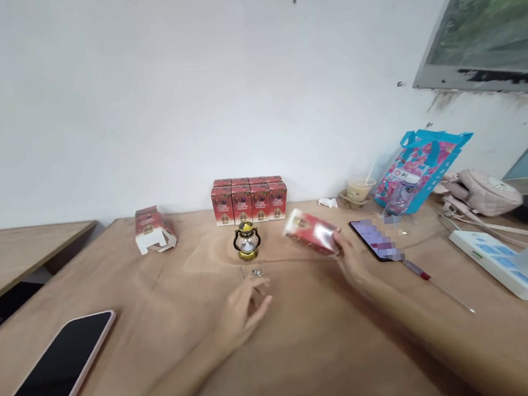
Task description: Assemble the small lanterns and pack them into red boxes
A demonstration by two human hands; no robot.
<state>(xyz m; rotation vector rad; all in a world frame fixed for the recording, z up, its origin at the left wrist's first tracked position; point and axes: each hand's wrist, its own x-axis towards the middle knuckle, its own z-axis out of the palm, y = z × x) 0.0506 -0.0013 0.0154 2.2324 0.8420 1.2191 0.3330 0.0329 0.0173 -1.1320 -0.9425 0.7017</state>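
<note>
Where the white wall (142, 91) meets it, a broad wooden counter (316, 355) fills the lower view, with a framed picture (490, 20) hanging at upper right and a second wooden surface (12, 253) off to the left. On the counter's near left lies a dark phone (52, 377); at the right edge sits a white power strip (508, 265), with a pink bag (482, 192) and a blue patterned gift bag (422, 167) behind it, the latter's contents hidden. Four red boxes (249, 200) stand shut in a row against the wall; another, opened box (154, 229) lies tipped at left. The right hand (351, 258) is clamped on a red box (310, 232), tilted just above the counter. The left hand (244, 309) hovers with fingers loosely apart, holding nothing, near a small clear piece (253, 272) before a little lantern (247, 241).
</note>
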